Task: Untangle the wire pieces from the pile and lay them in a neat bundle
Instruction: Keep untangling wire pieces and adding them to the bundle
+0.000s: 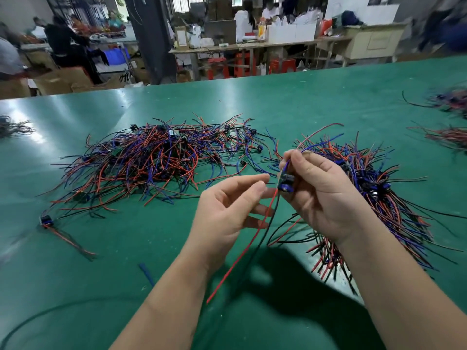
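Right hand [321, 198] pinched one wire piece [285, 185] clear of the pile [141, 160], seemingly to separate it; left hand [227, 210] hovered, fingers relaxed, gripping nothing.

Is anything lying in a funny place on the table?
Yes. One wire piece lies alone at the near left, apart from the pile and the bundle. A blue scrap also sits by itself, nearer the camera.

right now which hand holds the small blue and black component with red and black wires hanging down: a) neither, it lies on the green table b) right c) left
b: the right hand grips the small blue and black component, while the left hand is open beside it.
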Tool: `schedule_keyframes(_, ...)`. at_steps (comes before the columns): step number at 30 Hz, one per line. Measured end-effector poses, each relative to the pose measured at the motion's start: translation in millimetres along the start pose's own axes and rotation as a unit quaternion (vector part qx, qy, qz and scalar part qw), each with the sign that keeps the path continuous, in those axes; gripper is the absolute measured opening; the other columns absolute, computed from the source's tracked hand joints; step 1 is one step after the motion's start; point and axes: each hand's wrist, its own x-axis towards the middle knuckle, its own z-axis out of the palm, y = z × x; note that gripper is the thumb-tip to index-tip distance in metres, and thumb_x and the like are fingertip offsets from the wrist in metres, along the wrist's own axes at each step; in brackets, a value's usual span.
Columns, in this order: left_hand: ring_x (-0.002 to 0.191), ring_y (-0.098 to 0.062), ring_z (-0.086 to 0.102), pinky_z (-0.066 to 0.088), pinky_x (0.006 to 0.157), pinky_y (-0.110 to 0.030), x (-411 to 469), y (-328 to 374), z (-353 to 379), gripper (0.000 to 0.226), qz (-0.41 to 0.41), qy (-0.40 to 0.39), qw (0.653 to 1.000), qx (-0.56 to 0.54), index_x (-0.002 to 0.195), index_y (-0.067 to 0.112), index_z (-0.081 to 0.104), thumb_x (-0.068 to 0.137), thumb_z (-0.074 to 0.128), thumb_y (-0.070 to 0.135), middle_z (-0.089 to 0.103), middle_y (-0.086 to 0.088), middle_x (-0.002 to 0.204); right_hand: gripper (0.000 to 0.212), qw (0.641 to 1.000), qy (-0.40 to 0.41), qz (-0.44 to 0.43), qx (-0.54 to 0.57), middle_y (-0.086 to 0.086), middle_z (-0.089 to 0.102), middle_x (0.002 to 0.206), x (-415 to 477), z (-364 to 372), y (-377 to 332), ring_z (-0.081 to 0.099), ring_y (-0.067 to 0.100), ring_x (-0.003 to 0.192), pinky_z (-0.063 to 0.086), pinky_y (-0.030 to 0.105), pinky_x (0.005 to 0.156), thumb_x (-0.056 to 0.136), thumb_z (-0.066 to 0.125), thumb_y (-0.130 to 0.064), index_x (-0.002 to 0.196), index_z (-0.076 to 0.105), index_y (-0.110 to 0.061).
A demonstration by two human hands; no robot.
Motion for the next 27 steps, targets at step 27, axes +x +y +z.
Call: schedule_keyframes(27, 0.044, -0.009, 0.055, 0.044, 0.047, -0.017, 5.4, -20.5, -14.1, 0.013, -0.211, 0.019, 0.95, 0.227, 0.063, 0.008, 0.072, 0.068, 0.083, 0.012, 0.065, -0.004, 0.054, 0.025, 0.935, 0.234, -0.201, -0.172, 0.005, 0.065, 0.072, 3.9, -23.0, -26.2, 0.063, 0.014, 0.059, 0.04, 0.019, 0.039, 0.1, 0.046, -0.022, 0.085, 0.065, -0.014)
